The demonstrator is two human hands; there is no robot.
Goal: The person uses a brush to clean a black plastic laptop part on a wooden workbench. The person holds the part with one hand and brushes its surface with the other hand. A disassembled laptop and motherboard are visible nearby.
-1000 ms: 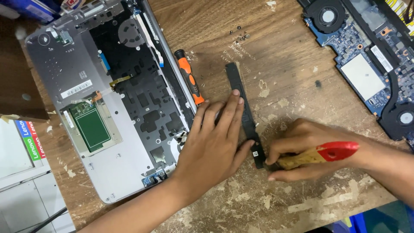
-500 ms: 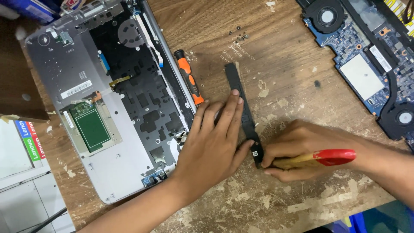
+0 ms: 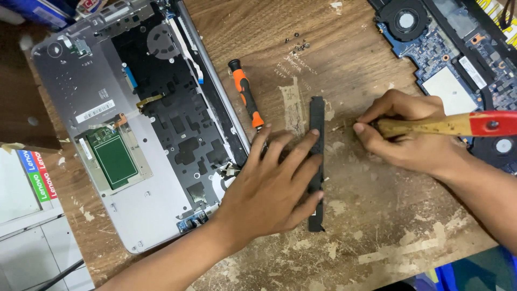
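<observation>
Black and narrow, a long plastic strip (image 3: 316, 161) lies on the scarred wooden counter (image 3: 377, 231), running from near the middle toward the near edge. The left hand (image 3: 272, 180) lies flat and spread over the strip's lower half, fingers pressing it down rather than gripping it. The right hand (image 3: 406, 134) is closed around a wooden-handled tool with a red end (image 3: 447, 125), whose working tip is hidden under the fingers, just beside the strip's upper right side. This looks like a prying or scraping step on the strip, with one hand as a clamp and the other working. The next move seems to call for steady downward pressure from the left hand and a small, controlled push of the tool at the strip's edge. An orange-and-black screwdriver (image 3: 245, 97) lies just left of the strip, an opened silver laptop base (image 3: 107, 145) fills the counter's left side, a blue motherboard (image 3: 458, 59) sits at the far right corner, and a few tiny screws (image 3: 297, 43) rest near the far edge.
</observation>
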